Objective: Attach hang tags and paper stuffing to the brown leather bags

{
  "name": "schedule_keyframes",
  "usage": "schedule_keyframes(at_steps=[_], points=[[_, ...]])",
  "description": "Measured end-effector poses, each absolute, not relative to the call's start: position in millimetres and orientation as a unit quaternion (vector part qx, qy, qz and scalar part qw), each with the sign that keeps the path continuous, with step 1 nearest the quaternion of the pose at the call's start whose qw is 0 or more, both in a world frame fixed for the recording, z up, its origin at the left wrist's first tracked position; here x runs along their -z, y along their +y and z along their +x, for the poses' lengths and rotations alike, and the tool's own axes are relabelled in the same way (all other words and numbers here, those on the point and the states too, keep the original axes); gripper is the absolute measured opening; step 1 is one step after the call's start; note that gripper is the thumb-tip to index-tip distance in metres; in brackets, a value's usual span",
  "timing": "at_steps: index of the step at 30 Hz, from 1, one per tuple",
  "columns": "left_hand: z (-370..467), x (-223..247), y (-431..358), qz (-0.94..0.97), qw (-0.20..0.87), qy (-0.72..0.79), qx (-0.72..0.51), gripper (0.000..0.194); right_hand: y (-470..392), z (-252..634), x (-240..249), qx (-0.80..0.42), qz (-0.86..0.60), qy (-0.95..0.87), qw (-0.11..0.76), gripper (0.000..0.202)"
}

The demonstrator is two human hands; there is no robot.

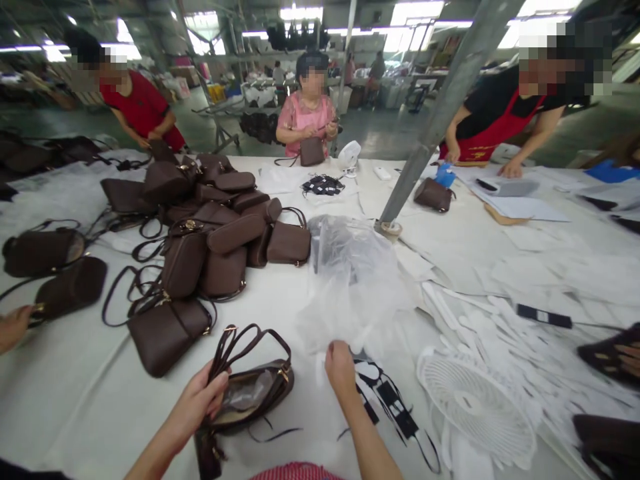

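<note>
My left hand (207, 393) is closed on the strap and edge of an open brown bag (255, 393), whose pale lining and some clear plastic show inside. To its right, my right hand (341, 363) is closed at the near edge of a pile of clear plastic bags (357, 287); whether it pinches the plastic is hard to make out. Black tags with cords (395, 407) lie beside my right forearm. A heap of brown bags (215, 233) rises beyond my left hand, with one bag (167, 333) nearest to it.
A white fan (475, 407) lies at the right among white strips (520, 347). A slanted metal post (425, 127) meets the table beyond the plastic. Another person's hand (14, 328) is at the left edge; three people stand across the table.
</note>
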State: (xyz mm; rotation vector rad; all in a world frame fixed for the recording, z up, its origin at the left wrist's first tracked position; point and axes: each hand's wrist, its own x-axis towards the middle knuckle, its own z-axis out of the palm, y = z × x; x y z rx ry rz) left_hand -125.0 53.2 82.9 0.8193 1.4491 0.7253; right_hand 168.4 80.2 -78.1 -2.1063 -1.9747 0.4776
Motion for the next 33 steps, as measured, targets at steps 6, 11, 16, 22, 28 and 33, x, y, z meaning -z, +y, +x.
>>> schedule_keyframes(at_steps=[6, 11, 16, 22, 28, 33], points=[[-129, -78, 47, 0.371, 0.628, 0.599, -0.332, 0.040, 79, 137, 78, -0.136, -0.749, -0.648, 0.021, 0.018], [-130, -79, 45, 0.371, 0.634, 0.576, -0.359, 0.034, 93, 136, 73, -0.134, -0.752, -0.645, -0.024, 0.020], [-129, -75, 47, 0.354, 0.641, 0.556, -0.392, 0.028, 74, 135, 62, -0.136, -0.720, -0.680, -0.039, 0.025], [-130, -80, 45, 0.339, 0.647, 0.534, -0.426, 0.025, 63, 156, 32, -0.184, -0.655, -0.733, -0.003, 0.016], [-132, -74, 48, 0.348, 0.648, 0.519, -0.436, 0.028, 62, 174, -12, -0.380, -0.603, -0.672, 0.199, 0.034], [-133, -71, 50, 0.355, 0.654, 0.510, -0.432, 0.030, 53, 158, -55, -0.476, -0.585, -0.607, 0.250, 0.040]])
